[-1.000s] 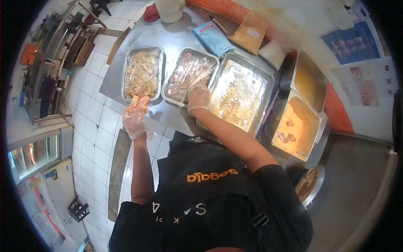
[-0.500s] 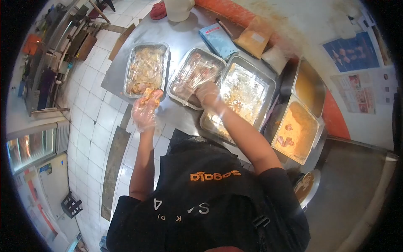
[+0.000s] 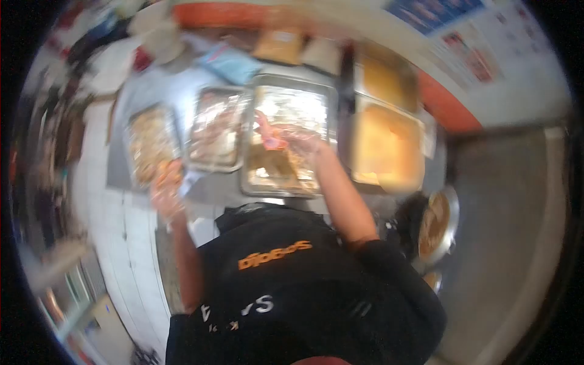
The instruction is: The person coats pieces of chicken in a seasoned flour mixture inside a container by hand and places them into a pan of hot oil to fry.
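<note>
Since the earlier frame, the right hand [image 3: 301, 143] has swung from the middle tray to the wide tray, carrying a pink piece of meat [image 3: 272, 141], and the view has turned. That piece hangs over the wide tray [image 3: 304, 109], near its left side; blur hides whether it touches the bottom. Right fingers, in a clear glove, grip one end of it. To the left, the gloved left hand [image 3: 166, 194] clasps a coated piece [image 3: 168, 173] at the near end of the left tray [image 3: 177, 131]. Between them lies the film-covered middle tray [image 3: 213, 166]. Right of the wide tray, a near pan [image 3: 386, 143] holds orange-yellow powder; beyond it is a far pan [image 3: 389, 82] with yellow contents. A blue packet [image 3: 231, 64] and a yellow packet [image 3: 278, 45] lie along the table's far side. Good handling here would seem to mean a firm pinch on slippery meat, a low carry over the tray to catch drips, and both pieces well apart.
</note>
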Demonstrator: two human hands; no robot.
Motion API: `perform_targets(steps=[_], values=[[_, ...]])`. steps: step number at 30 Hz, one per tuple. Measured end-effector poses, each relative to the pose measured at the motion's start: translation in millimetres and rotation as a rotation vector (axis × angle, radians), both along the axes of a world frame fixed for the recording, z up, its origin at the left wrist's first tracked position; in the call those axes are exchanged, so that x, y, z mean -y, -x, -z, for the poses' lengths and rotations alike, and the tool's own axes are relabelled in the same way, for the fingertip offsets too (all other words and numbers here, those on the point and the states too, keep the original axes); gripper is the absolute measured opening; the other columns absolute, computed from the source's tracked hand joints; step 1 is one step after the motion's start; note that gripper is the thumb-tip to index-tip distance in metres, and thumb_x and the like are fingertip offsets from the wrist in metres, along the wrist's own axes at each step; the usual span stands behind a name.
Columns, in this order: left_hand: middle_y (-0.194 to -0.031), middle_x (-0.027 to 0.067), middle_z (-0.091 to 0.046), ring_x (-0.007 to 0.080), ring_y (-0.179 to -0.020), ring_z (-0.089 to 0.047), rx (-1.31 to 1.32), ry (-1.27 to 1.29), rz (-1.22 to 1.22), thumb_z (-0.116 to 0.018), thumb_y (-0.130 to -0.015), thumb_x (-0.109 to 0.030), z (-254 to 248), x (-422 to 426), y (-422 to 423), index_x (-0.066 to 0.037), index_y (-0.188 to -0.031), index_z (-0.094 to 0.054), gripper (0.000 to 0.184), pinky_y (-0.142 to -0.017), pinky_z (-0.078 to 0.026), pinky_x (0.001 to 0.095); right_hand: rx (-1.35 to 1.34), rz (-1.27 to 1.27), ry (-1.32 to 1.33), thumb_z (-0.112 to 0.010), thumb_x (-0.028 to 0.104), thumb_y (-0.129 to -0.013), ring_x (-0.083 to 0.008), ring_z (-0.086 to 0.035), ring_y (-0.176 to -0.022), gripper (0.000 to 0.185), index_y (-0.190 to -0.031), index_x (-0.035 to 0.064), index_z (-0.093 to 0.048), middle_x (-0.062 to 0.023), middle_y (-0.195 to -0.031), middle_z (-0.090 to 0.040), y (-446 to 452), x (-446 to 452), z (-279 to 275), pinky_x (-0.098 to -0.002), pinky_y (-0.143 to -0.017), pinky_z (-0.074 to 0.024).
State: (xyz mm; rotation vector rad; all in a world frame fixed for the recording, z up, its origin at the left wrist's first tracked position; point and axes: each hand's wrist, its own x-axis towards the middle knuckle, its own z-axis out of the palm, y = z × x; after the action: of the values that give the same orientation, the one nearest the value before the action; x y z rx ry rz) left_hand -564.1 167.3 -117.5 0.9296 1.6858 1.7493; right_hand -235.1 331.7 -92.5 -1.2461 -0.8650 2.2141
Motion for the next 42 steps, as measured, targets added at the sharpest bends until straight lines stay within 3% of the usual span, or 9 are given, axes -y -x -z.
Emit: perform_targets(steps=[3, 6, 10, 14, 18, 26, 34, 38, 42], values=[[-0.108, 0.0128, -0.066, 0.0183, -0.087, -0.065, 0.067, 0.104, -0.078, -0.065, -0.089, -0.015, 35, -3, 7, 0.005, -0.108, -0.060, 0.028, -0.072, -0.057, 0.0278, -0.318, 0.198, -0.114, -0.068, 0.023, -0.086, -0.0137, -0.061, -0.090, 0.032, -0.109, -0.0002, -0.064, -0.0063, -0.100, -0.066, -69, 16, -17, -0.0279, -0.086, -0.0472], [-0.104, 0.0150, -0.067, 0.0185, -0.085, -0.065, 0.173, 0.238, -0.150, -0.068, -0.085, -0.007, -21, -28, -22, 0.005, -0.105, -0.060, 0.025, -0.070, -0.055, 0.0258, -0.141, 0.563, -0.230, -0.070, 0.026, -0.084, -0.0116, -0.060, -0.082, 0.033, -0.107, 0.0017, -0.065, -0.0042, -0.092, -0.065, -146, 42, -59, -0.0272, -0.081, -0.0479], [-0.101, 0.0169, -0.069, 0.0163, -0.081, -0.065, 0.200, 0.269, -0.049, -0.068, -0.083, 0.000, -24, -46, -32, 0.006, -0.104, -0.060, 0.024, -0.066, -0.053, 0.0238, 0.165, 0.856, -0.261, -0.070, 0.026, -0.085, -0.0110, -0.053, -0.069, 0.031, -0.106, 0.0036, -0.064, -0.0011, -0.082, -0.060, -250, 60, -70, -0.0258, -0.075, -0.0469], [-0.098, 0.0138, -0.070, 0.0138, -0.078, -0.063, 0.105, 0.297, -0.026, -0.069, -0.082, -0.002, -49, -60, -59, 0.007, -0.103, -0.062, 0.024, -0.064, -0.051, 0.0225, 0.101, 0.991, -0.232, -0.064, 0.022, -0.091, -0.0100, -0.049, -0.066, 0.027, -0.110, 0.0029, -0.061, 0.0013, -0.077, -0.055, -324, 72, -65, -0.0233, -0.068, -0.0444], [-0.095, 0.0107, -0.070, 0.0118, -0.078, -0.063, 0.085, 0.320, -0.097, -0.074, -0.079, -0.007, -54, -68, -74, 0.006, -0.100, -0.066, 0.025, -0.064, -0.051, 0.0214, -0.094, 0.874, -0.297, -0.062, 0.020, -0.092, -0.0100, -0.050, -0.068, 0.027, -0.113, 0.0021, -0.059, 0.0008, -0.080, -0.056, -355, 81, -62, -0.0245, -0.067, -0.0452], [-0.097, 0.0085, -0.070, 0.0106, -0.078, -0.063, 0.077, 0.387, -0.161, -0.082, -0.073, -0.014, -52, -66, -94, 0.004, -0.101, -0.067, 0.036, -0.065, -0.051, 0.0211, 0.181, 0.979, -0.259, -0.065, 0.011, -0.087, -0.0182, -0.059, -0.088, 0.022, -0.107, 0.0007, -0.065, -0.0074, -0.095, -0.065, -374, 75, -38, -0.0294, -0.079, -0.0488], [-0.096, 0.0102, -0.069, 0.0115, -0.076, -0.062, 0.081, 0.325, -0.130, -0.075, -0.077, -0.004, -70, -68, -131, 0.004, -0.101, -0.066, 0.027, -0.066, -0.053, 0.0224, 0.299, 1.020, -0.183, -0.062, 0.007, -0.086, -0.0248, -0.059, -0.100, 0.029, -0.112, -0.0049, -0.063, -0.0140, -0.110, -0.064, -408, 77, -23, -0.0348, -0.089, -0.0480], [-0.096, 0.0121, -0.069, 0.0128, -0.076, -0.063, 0.106, 0.320, -0.117, -0.073, -0.078, -0.003, -58, -69, -126, 0.003, -0.100, -0.064, 0.024, -0.067, -0.054, 0.0235, 0.276, 0.992, -0.210, -0.062, 0.011, -0.086, -0.0276, -0.058, -0.105, 0.035, -0.116, -0.0076, -0.060, -0.0163, -0.118, -0.063, -401, 85, -57, -0.0379, -0.094, -0.0461], [-0.102, 0.0105, -0.068, 0.0137, -0.084, -0.064, 0.033, 0.304, -0.081, -0.073, -0.082, -0.014, -40, -72, -121, 0.005, -0.115, -0.063, 0.039, -0.068, -0.055, 0.0240, 0.228, 1.007, -0.291, -0.066, 0.015, -0.085, -0.0267, -0.058, -0.104, 0.036, -0.113, -0.0074, -0.062, -0.0159, -0.118, -0.063, -398, 89, -76, -0.0380, -0.092, -0.0460]])
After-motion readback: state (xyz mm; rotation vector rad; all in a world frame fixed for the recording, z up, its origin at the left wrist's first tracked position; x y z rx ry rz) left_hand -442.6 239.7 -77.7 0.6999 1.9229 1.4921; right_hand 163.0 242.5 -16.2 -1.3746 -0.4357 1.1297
